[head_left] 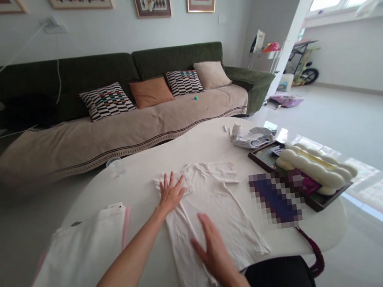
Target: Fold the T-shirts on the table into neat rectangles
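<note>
A white short-sleeved T-shirt lies spread on the white table, its sleeves toward the sofa and its hem toward me. Some creases run down its left half. My left hand rests with spread fingers on the shirt's left sleeve. Over the lower middle of the shirt is my right hand, its thumb apart from the other fingers and nothing in it; whether it touches the cloth I cannot tell. Left of my left forearm lies a folded white cloth with pink edging.
A dark tray on the right holds a cream, bubble-shaped tissue box. Behind it lies a crumpled plastic packet. A clear cup stands at the back left. A pixelated dark item lies beside the shirt. The sofa stands beyond.
</note>
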`<action>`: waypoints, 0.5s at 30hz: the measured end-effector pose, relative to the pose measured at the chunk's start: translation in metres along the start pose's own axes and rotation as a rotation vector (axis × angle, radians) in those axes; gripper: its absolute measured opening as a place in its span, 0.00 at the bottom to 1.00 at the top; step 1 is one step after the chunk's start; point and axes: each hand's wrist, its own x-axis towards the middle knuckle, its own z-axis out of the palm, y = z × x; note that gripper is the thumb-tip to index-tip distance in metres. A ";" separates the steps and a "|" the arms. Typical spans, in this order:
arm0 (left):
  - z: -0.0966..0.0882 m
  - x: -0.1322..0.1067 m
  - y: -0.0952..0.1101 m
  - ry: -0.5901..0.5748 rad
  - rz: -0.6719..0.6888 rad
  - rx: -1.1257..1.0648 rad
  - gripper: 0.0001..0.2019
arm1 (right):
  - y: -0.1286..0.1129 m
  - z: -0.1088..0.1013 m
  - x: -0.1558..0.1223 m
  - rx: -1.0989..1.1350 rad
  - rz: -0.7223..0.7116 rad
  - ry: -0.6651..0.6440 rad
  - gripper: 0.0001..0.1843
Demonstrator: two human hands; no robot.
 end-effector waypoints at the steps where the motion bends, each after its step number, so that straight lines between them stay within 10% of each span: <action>1: 0.002 -0.001 0.008 0.010 0.012 -0.010 0.25 | 0.012 -0.016 0.017 0.092 0.113 0.128 0.27; 3: 0.008 -0.004 0.021 -0.002 0.006 -0.034 0.24 | 0.041 -0.053 0.053 0.316 0.474 0.352 0.23; 7: 0.021 -0.009 0.025 -0.019 -0.036 -0.056 0.23 | 0.092 -0.107 0.109 0.423 0.695 0.441 0.16; 15: 0.023 -0.008 0.021 -0.023 -0.054 -0.158 0.23 | 0.105 -0.095 0.167 0.513 0.786 0.493 0.15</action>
